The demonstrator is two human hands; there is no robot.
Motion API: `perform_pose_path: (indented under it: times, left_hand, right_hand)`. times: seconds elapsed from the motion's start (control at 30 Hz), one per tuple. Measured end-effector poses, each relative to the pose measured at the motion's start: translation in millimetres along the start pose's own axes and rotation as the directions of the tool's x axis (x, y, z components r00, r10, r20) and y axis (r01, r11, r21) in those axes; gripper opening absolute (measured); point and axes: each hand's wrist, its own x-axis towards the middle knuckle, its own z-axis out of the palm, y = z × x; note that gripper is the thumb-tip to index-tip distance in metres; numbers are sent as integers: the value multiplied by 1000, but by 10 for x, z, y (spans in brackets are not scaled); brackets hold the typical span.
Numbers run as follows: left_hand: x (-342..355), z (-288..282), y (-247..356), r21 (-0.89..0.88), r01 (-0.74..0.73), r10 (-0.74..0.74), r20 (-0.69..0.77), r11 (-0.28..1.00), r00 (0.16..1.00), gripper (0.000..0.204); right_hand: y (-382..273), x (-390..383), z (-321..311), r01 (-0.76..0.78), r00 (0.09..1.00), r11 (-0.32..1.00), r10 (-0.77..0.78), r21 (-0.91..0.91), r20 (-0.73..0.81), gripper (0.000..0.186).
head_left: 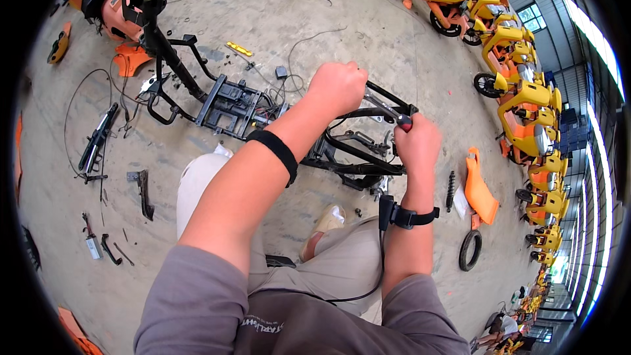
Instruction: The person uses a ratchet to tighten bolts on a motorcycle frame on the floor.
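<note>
A black metal scooter frame [227, 108] lies on the concrete floor in front of me, its rear rails [368, 151] reaching under my hands. My right hand [419, 141] is closed around the red-and-black handle of a ratchet wrench [388, 109]. The wrench's metal shaft slants up to the left over the rails. At the shaft's far end my left hand [338, 85] is closed in a fist, fingers pressed around it; the wrench head is hidden there. Whether that head sits on a bolt cannot be seen.
Yellow scooters [526, 112] stand in a long row at right. An orange panel [481, 187], a shock absorber [451, 190] and a tyre [470, 250] lie right of me. Loose metal parts [98, 141] and cables are spread at left. An orange scooter body [121, 10] sits at far left.
</note>
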Motion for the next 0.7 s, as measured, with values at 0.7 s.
perform_pose_path:
  times: [0.7]
  left_hand:
    - [32, 34, 117, 1, -33, 33, -56, 999, 998, 22]
  right_hand:
    - [254, -135, 153, -40, 991, 976, 67, 215, -118, 16]
